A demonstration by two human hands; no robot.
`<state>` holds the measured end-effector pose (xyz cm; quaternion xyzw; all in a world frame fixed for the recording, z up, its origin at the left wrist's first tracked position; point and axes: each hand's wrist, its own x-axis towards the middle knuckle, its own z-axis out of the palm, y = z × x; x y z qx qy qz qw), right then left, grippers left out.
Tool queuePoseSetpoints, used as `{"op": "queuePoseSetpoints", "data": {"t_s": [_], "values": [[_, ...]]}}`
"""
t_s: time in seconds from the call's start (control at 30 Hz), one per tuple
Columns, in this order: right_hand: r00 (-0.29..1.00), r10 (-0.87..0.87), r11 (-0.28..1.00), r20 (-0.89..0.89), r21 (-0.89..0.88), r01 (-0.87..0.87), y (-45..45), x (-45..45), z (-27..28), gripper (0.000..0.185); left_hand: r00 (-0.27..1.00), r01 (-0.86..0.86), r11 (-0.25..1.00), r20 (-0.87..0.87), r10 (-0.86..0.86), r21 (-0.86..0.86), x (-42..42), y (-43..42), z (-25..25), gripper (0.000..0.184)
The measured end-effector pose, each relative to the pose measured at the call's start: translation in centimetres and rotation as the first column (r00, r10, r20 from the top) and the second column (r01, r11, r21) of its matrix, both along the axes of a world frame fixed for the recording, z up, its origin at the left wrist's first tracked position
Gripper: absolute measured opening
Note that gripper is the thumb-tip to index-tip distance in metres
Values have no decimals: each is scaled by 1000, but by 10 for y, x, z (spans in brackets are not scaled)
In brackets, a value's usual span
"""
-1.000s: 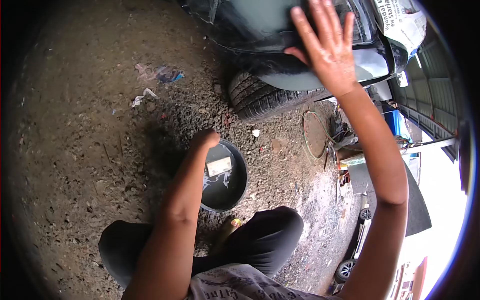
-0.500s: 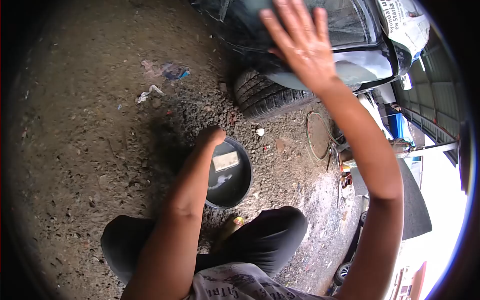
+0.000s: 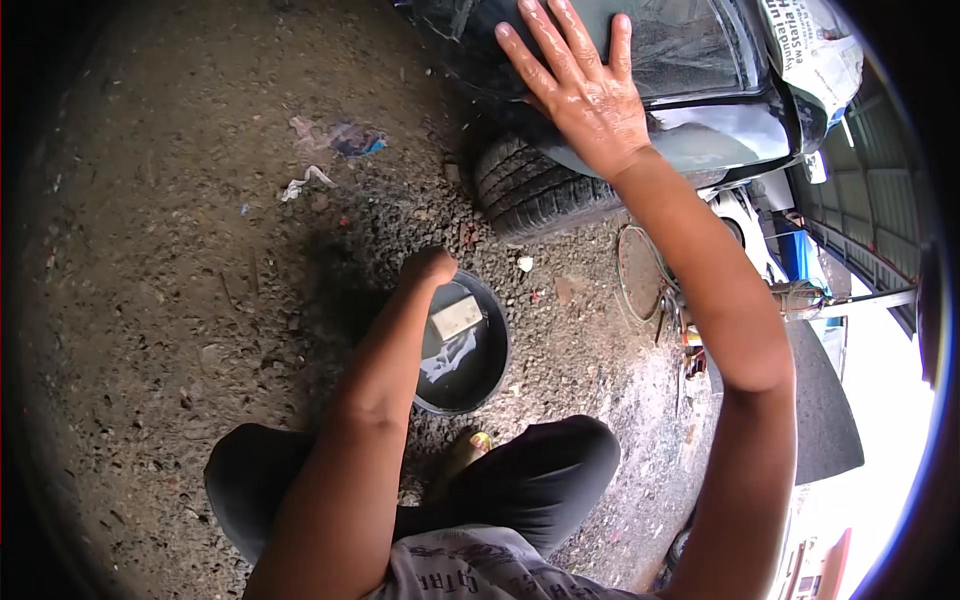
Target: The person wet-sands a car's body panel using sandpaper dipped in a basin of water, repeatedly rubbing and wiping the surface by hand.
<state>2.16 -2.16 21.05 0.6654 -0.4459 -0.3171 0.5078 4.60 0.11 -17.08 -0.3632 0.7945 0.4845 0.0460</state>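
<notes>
My right hand (image 3: 592, 108) lies wet and flat on the dark, grey-smeared car body panel (image 3: 685, 50), its fingers spread and nothing held. Below it is the car's tire (image 3: 540, 190). My left hand (image 3: 432, 265) is at the upper left rim of a round black basin (image 3: 505, 350), its fingers bent down out of sight, so what it grips cannot be made out. Inside the basin, a pale rectangular block (image 3: 457, 319) sits in dark water with whitish foam (image 3: 450, 358) beside it.
Gravel ground (image 3: 200, 350) surrounds the basin. A rag (image 3: 350, 139) and a white strip (image 3: 307, 182) lie to the upper left. A coiled hose (image 3: 625, 270) is right of the tire. Printed paper (image 3: 815, 55) covers part of the car at the upper right.
My right hand has slid left across the panel, fingers still spread. My left hand stays at the basin rim. The view has shifted slightly.
</notes>
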Motion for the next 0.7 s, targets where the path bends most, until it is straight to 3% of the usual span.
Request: {"op": "queuePoseSetpoints", "data": {"t_s": [0.13, 0.2, 0.27, 0.3, 0.33, 0.4, 0.5, 0.63, 0.7], "values": [[983, -68, 996, 169, 63, 58, 24, -15, 52, 91, 999, 40, 999, -2, -40, 20, -9, -2, -12, 41], [998, -8, 998, 61, -58, 12, 44, -54, 99, 107, 999, 52, 998, -5, -52, 22, -11, -3, -15, 42], [979, 122, 989, 162, -103, -106, 54, -69, 138, 112, 999, 39, 999, 6, -39, 12, -11, 1, -14, 43], [979, 85, 993, 185, -95, -68, 53, -70, 137, 113, 998, 65, 998, 22, -65, -1, -10, 1, -13, 45], [998, 39, 997, 53, -65, -35, 51, -71, 136, 110, 998, 62, 998, 13, -62, -1, -11, 1, -10, 45], [995, 75, 996, 72, -53, -71, 37, -50, 106, 101, 999, 41, 999, 0, -41, 3, -1, 3, 2, 45], [987, 35, 987, 158, 152, -59, 23, -17, 70, 91, 999, 50, 999, -10, -50, -3, -4, 1, -10, 44], [996, 85, 996, 15, 19, -85, 41, -54, 124, 106, 997, 54, 999, -59, -53, 9, -11, -1, -23, 44], [980, 117, 993, 163, -22, -115, 51, -80, 147, 109, 998, 37, 999, -42, -37, -5, -7, -2, -14, 45]]}}
